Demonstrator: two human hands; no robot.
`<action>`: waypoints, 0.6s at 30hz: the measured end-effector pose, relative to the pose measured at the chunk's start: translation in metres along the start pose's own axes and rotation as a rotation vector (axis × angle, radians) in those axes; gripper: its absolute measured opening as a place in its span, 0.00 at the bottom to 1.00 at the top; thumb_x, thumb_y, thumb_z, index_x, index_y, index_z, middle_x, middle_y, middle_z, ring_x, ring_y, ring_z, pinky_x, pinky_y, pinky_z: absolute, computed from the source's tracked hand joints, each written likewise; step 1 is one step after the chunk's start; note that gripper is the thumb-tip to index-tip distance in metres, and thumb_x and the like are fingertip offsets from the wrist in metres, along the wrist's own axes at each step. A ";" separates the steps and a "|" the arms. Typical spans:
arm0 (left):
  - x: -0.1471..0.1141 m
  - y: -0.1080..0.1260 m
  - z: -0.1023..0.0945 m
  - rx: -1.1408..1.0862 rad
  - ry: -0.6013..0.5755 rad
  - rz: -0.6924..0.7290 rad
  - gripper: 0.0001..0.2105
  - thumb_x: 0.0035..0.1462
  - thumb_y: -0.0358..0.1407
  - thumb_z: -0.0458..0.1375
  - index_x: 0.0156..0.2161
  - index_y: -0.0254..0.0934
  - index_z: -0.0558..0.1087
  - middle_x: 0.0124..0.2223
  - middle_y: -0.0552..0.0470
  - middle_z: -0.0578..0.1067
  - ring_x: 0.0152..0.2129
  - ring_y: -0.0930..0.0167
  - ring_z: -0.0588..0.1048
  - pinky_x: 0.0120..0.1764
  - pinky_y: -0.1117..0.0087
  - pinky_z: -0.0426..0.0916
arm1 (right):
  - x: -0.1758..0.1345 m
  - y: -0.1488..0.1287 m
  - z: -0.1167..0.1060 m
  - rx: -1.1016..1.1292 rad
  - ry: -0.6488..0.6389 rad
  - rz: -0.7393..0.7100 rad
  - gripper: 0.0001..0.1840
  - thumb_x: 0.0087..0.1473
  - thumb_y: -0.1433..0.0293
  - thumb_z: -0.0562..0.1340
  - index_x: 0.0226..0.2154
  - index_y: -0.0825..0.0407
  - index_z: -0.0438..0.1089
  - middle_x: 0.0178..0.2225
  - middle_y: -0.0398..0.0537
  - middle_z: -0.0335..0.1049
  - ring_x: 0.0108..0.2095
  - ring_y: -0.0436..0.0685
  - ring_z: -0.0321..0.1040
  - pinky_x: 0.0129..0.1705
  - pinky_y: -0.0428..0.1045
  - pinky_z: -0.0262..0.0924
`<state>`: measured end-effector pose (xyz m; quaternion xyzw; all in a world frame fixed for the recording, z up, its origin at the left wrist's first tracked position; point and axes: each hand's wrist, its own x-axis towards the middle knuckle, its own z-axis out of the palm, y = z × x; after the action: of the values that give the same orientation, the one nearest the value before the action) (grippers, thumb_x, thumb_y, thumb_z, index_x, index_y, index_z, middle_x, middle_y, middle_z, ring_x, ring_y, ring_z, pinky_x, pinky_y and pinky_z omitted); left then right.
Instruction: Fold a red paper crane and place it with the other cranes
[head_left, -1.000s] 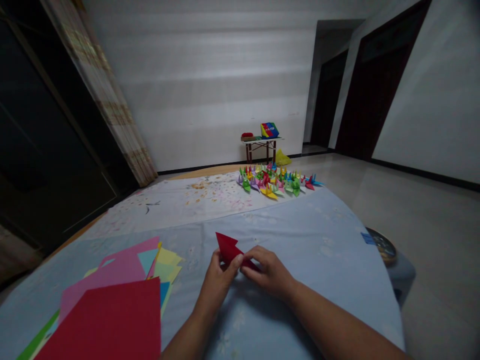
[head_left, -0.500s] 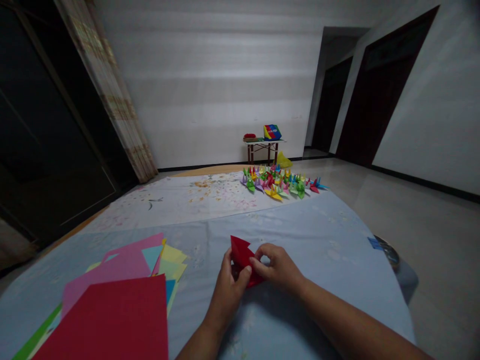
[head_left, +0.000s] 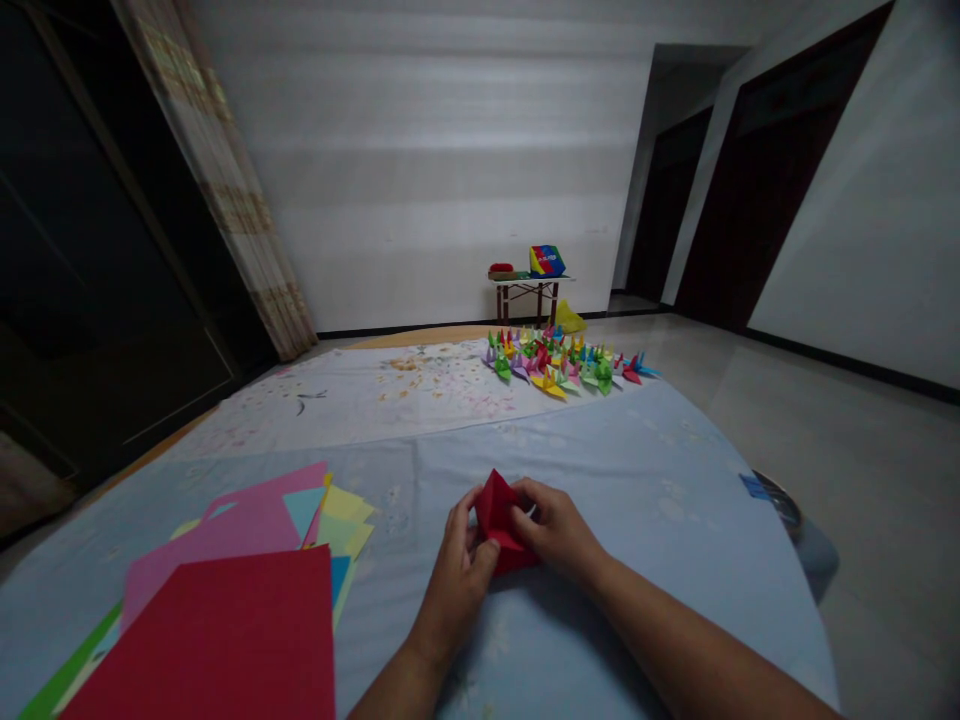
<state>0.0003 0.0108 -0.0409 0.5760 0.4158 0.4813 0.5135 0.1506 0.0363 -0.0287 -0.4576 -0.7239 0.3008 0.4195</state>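
Observation:
Between my two hands is a piece of red folded paper (head_left: 504,522), partly opened, with a peak pointing up and a flap lying toward me. My left hand (head_left: 463,555) grips its left side, thumb at the lower edge and fingers behind. On the right side, my right hand (head_left: 553,525) pinches the paper between thumb and bent fingers. The fingertips behind the paper are partly hidden. To the left of my hands lies a stack of coloured paper sheets (head_left: 225,630), a red one on top, with pink, yellow, blue and green edges showing under it.
Several folded paper cranes (head_left: 551,360) in many colours crowd the far right of the cloth-covered table (head_left: 630,470). Beyond it, a small side table (head_left: 531,281) by the wall carries a colourful box (head_left: 546,261). A stool (head_left: 780,505) stands by the right edge.
The red paper has been spread open and turned, so its peak now stands up in the middle. My right hand has moved slightly and the view has shifted a little.

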 end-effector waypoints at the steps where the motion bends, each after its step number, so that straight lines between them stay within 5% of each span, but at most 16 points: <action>1: 0.000 0.000 0.000 -0.010 -0.008 0.006 0.27 0.51 0.34 0.50 0.57 0.35 0.52 0.59 0.40 0.59 0.51 0.62 0.66 0.47 0.62 0.66 | 0.000 0.000 -0.001 0.006 0.003 0.007 0.11 0.48 0.75 0.55 0.35 0.52 0.70 0.28 0.42 0.71 0.27 0.49 0.65 0.28 0.43 0.58; 9: 0.000 -0.002 0.002 0.066 -0.012 0.031 0.27 0.50 0.34 0.53 0.56 0.37 0.56 0.56 0.41 0.63 0.50 0.60 0.67 0.48 0.60 0.65 | 0.000 0.001 -0.003 0.067 -0.056 0.006 0.22 0.41 0.77 0.57 0.42 0.49 0.67 0.36 0.42 0.72 0.34 0.52 0.68 0.33 0.44 0.61; 18: 0.001 0.007 0.001 -0.018 -0.098 -0.007 0.27 0.49 0.36 0.53 0.56 0.36 0.55 0.57 0.40 0.61 0.48 0.61 0.68 0.46 0.60 0.66 | 0.002 0.012 -0.009 0.030 -0.030 0.031 0.19 0.43 0.79 0.53 0.35 0.50 0.72 0.30 0.42 0.73 0.31 0.52 0.68 0.34 0.46 0.60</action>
<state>0.0014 0.0102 -0.0342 0.5929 0.3879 0.4544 0.5399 0.1633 0.0434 -0.0339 -0.4580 -0.7184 0.3248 0.4106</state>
